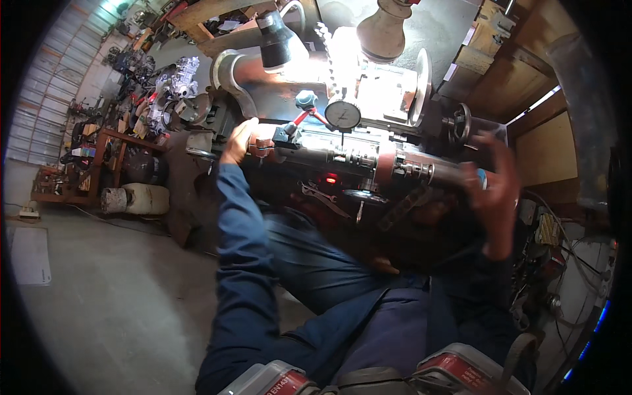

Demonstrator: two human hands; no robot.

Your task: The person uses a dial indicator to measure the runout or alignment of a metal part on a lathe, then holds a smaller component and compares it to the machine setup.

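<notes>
My left hand (238, 143) is at the left end of the bench machine, its fingers curled against a reddish-brown round housing (261, 140). My right hand (494, 187) is raised by the right end of a long metal shaft (447, 174); it is smeared by motion, its fingers apart and nothing visible in them. Between my hands, a dial gauge (343, 114) stands with its stem pointing down at the shaft line. A jointed red arm (301, 119) with a blue-grey knob (305, 99) is beside the gauge. A second reddish-brown collar (385, 161) surrounds the shaft.
A black lamp (276, 43) and a beige one (382, 33) hang over the brightly lit machine. A thin wheel (422, 85) and a handwheel (365, 196) project from it. Spanners (322, 197) lie below the shaft. Engine parts (174, 92) crowd the left; a canister (146, 199) lies by a rack.
</notes>
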